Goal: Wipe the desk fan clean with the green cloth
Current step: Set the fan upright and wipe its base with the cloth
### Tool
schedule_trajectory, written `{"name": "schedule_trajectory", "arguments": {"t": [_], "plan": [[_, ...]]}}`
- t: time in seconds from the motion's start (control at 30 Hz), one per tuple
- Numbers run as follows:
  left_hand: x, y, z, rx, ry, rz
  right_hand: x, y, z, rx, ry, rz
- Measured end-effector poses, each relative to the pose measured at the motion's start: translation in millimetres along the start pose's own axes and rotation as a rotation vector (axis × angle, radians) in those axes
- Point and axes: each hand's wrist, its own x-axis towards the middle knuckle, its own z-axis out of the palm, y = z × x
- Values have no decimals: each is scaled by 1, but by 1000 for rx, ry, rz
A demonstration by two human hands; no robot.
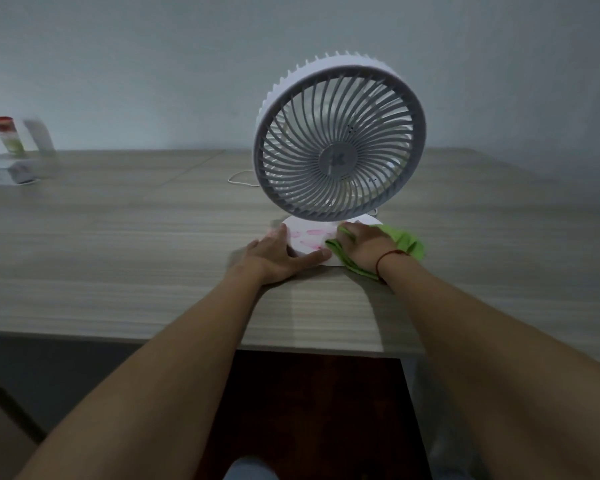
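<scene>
A white desk fan [340, 140] with a grey grille stands upright on the wooden desk [136, 244]. Its round white base [309, 239] carries pink smears. My left hand [279, 254] lies flat against the base's left front edge, thumb resting on the base. My right hand [364, 245] presses the green cloth [407, 242] onto the right side of the base; the cloth sticks out under the palm and to the right of the wrist. A red string circles my right wrist.
A white cable [238, 178] curls behind the fan. At the far left stand a red and green cup [7, 135] with a straw and a white box [4, 171]. The desk's front edge runs just below my forearms, dark floor beneath.
</scene>
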Motion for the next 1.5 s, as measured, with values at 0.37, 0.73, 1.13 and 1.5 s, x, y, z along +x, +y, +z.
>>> {"name": "schedule_trajectory", "arguments": {"t": [0.37,0.73,1.13,1.5], "plan": [[-1,0,-1,-9,-4,2,-34,14,-2,231,70,-113],[4,-4,3,5,1,-2,5,-6,2,-8,10,22],[-1,-1,-1,-10,0,-28,-27,32,-3,258,119,-21],[-5,5,-3,13,-13,-26,-16,-7,-3,146,13,14]]}}
